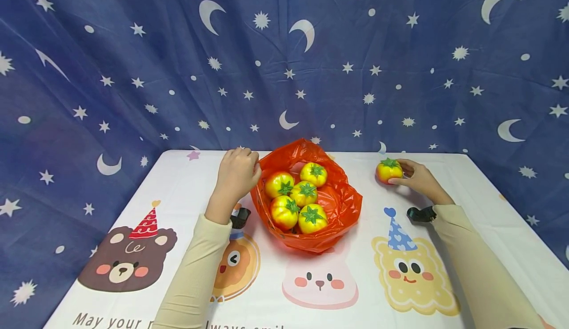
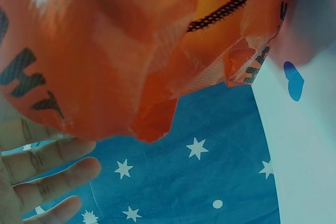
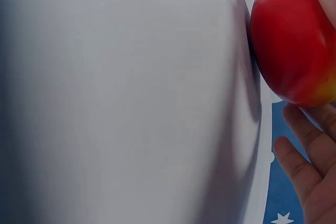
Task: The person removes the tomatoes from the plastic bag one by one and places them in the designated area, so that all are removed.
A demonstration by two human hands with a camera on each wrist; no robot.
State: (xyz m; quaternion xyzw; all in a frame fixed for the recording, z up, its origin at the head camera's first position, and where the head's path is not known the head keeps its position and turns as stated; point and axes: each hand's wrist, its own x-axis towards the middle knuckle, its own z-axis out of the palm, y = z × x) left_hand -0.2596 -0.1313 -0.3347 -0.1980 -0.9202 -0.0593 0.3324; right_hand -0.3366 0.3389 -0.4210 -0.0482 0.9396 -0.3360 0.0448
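A red plastic bag (image 1: pixel 344 205) stands with its mouth spread wide on the white table. Inside it lie several yellow-and-red toy tomatoes (image 1: pixel 304 193) with green leafy tops. At the bag's left rim, my left hand (image 1: pixel 237 173) pinches the plastic; in the left wrist view its fingers (image 2: pixel 58 174) lie along the orange-looking bag (image 2: pixel 105 72), and the thumb is hidden there. Over on the right, my right hand (image 1: pixel 415 177) grips another toy tomato (image 1: pixel 388 171) between thumb and fingers. The right wrist view shows this tomato's red side (image 3: pixel 294 40) close by the tabletop.
A white tablecloth (image 1: pixel 186 181) printed with cartoon faces and lettering covers the table. Behind it hangs a blue curtain (image 1: pixel 284 92) with moons and stars. Black wrist devices sit at the left wrist (image 1: pixel 240 218) and right wrist (image 1: pixel 421 214).
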